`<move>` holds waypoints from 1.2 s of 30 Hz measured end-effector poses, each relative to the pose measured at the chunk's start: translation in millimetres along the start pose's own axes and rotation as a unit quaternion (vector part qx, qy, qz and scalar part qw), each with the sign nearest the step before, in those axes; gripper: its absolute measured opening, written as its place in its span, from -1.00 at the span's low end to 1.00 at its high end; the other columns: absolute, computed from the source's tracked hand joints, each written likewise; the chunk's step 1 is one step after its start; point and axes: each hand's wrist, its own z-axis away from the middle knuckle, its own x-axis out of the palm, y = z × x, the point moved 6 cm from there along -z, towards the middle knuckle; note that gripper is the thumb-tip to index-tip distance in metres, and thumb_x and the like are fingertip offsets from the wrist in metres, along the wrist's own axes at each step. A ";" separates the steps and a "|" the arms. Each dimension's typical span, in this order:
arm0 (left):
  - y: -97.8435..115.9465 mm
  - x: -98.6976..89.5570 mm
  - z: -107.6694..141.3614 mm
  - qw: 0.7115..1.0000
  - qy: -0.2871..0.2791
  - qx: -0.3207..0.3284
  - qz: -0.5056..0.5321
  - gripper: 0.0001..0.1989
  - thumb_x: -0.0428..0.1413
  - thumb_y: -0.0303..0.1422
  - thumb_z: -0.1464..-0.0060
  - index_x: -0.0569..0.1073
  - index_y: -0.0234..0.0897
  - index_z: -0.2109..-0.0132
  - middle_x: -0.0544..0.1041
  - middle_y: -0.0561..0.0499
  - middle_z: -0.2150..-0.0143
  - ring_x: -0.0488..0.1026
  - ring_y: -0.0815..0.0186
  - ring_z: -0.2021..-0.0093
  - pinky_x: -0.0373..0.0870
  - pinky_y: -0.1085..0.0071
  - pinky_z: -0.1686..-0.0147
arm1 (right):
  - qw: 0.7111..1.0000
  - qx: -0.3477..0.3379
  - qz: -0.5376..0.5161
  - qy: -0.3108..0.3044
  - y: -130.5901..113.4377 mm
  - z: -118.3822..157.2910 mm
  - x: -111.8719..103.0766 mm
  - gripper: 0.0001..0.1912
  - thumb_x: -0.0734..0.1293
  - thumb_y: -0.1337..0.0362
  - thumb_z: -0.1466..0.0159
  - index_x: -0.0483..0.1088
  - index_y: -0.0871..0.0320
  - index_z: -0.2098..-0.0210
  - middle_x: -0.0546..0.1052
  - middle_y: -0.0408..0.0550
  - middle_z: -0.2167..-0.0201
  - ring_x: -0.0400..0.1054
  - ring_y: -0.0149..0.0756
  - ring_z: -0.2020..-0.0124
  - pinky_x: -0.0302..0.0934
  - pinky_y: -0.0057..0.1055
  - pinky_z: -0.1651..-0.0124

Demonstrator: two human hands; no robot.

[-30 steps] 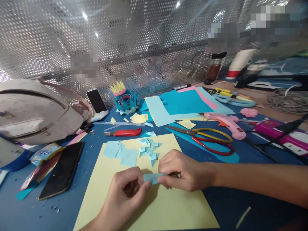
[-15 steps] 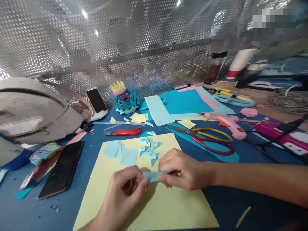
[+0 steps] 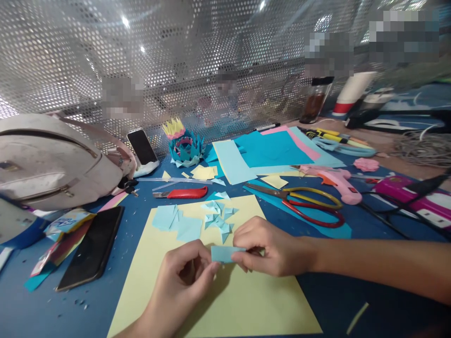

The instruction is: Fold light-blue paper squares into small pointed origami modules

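Observation:
Between my two hands is a small folded strip of light blue paper (image 3: pixel 224 254), held level above a pale yellow sheet (image 3: pixel 246 305). The fingers and thumb of my left hand (image 3: pixel 186 277) pinch its left end. At its right end, my right hand (image 3: pixel 269 246) grips it between thumb and fingers. Just beyond, on the yellow sheet, lie several folded light blue paper pieces (image 3: pixel 218 220) with points. Flat light blue paper squares (image 3: pixel 189 228) rest to their left.
Behind the sheet lie a red utility knife (image 3: pixel 186 193) and scissors (image 3: pixel 310 199). A pink glue gun (image 3: pixel 338 180) is at right, near a purple power strip (image 3: pixel 412 195). A black phone (image 3: pixel 91 249) and a backpack (image 3: pixel 52 159) are at left. A folded-paper model (image 3: pixel 185 148) stands at the back.
The blue strip has tilted slightly, so more of its face shows. Both hands keep almost the same place and grip.

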 end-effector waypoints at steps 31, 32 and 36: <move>21.3 9.4 0.1 0.992 -0.067 0.075 -0.073 -0.63 0.07 -0.29 -0.24 0.21 -0.27 0.52 0.19 0.15 0.58 0.04 0.50 0.60 -0.09 0.56 0.62 | 0.999 -0.039 -0.018 -0.023 -4.2 -2.5 4.5 -0.59 0.24 0.03 -0.43 0.35 0.20 0.42 0.24 -0.21 0.55 0.12 -0.48 0.53 -0.01 -0.51 0.47; 23.3 9.6 0.0 0.992 -0.065 0.082 -0.077 -0.63 0.07 -0.30 -0.23 0.21 -0.27 0.52 0.18 0.15 0.59 0.04 0.51 0.60 -0.09 0.56 0.62 | 0.999 -0.042 -0.021 -0.019 -4.7 -2.6 3.7 -0.65 0.27 0.09 -0.42 0.38 0.21 0.39 0.27 -0.20 0.53 0.14 -0.48 0.52 0.00 -0.52 0.46; 27.8 10.8 0.3 0.989 -0.065 0.103 -0.088 -0.64 0.07 -0.31 -0.25 0.21 -0.27 0.51 0.19 0.15 0.59 0.05 0.51 0.60 -0.08 0.57 0.61 | 0.998 -0.050 -0.026 -0.016 -5.1 -2.6 3.4 -0.78 0.32 0.22 -0.37 0.42 0.22 0.36 0.33 -0.17 0.48 0.19 -0.47 0.47 0.04 -0.54 0.44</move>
